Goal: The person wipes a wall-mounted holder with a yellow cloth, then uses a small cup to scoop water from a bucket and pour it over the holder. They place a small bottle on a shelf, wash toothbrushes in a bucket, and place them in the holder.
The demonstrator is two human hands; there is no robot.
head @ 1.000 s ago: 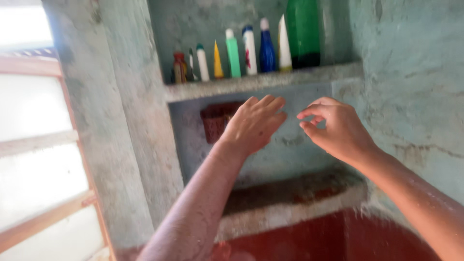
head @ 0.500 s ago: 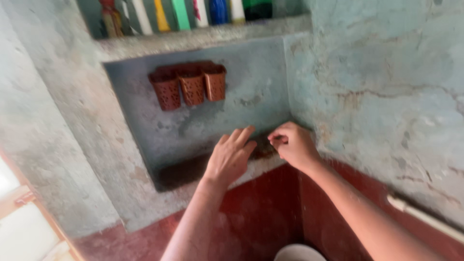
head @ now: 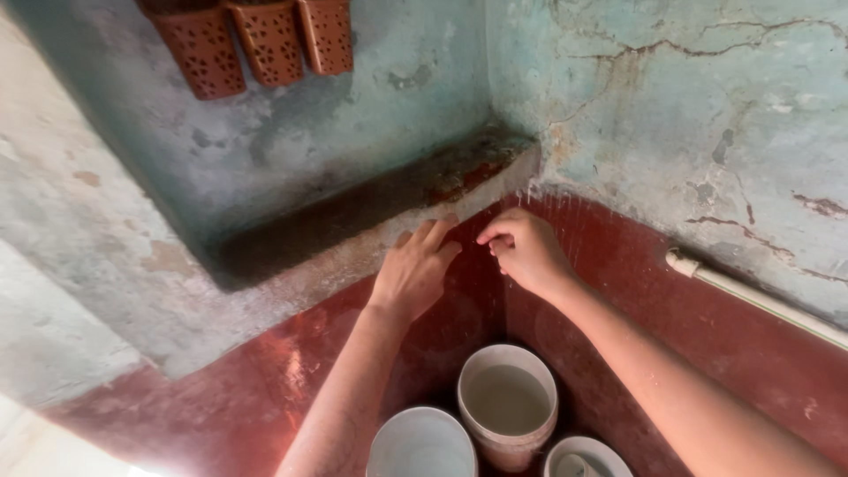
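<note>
Head | hands (head: 468, 265) open, empty (at ledge (head: 371, 212)) | bucket (head: 508, 402) holds water

Wall niche corner, ledge above buckets.
Three perforated holders (head: 265, 44) hang on the niche's back wall, over the ledge (head: 371, 208). Left hand (head: 413, 274) and right hand (head: 526, 252) sit just below the ledge's front edge; three buckets (head: 507, 402) stand beneath; pipe (head: 760, 299) along right wall.

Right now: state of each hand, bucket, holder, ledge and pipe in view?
left hand: open, flat, fingertips at the ledge edge.
right hand: fingers pinched, nothing visible in it, at the ledge corner.
dark stained concrete ledge: bare, water dripping off its right end.
middle white plastic bucket: upright, holds water.
left white bucket: upright, contents unclear.
three perforated terracotta-coloured holders: hung on the wall.
white wall pipe: fixed, slanting.
</note>
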